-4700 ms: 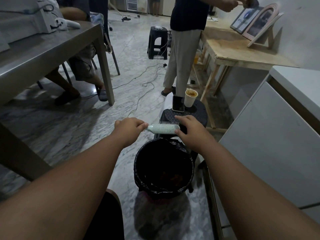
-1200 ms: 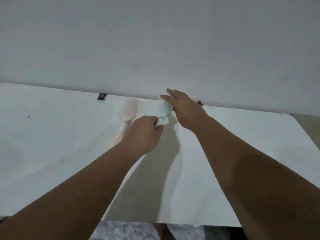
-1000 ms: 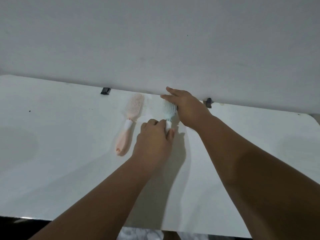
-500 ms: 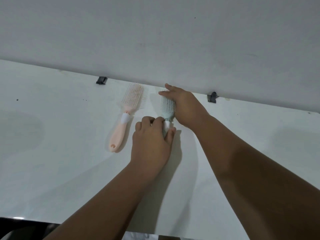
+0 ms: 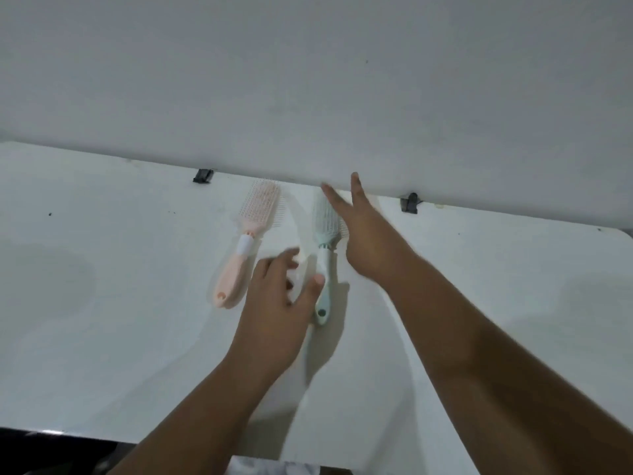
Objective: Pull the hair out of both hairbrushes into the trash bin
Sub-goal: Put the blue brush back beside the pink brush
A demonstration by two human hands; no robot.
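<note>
Two hairbrushes lie side by side on a white counter, bristles up, heads toward the wall. The pink hairbrush is on the left, the pale green hairbrush on the right. My left hand hovers just left of the green brush's handle with its fingers spread, holding nothing. My right hand is open beside the green brush's head, fingers apart and pointing at the wall; it covers the head's right edge. The trash bin is out of view.
A plain white wall rises directly behind the counter. Two small black clips sit where counter meets wall. The counter's front edge runs along the bottom, with dark floor below.
I turned from the bin to the counter and laid the green brush down beside the pink one. In the last half second both hands let go of it and spread open.
</note>
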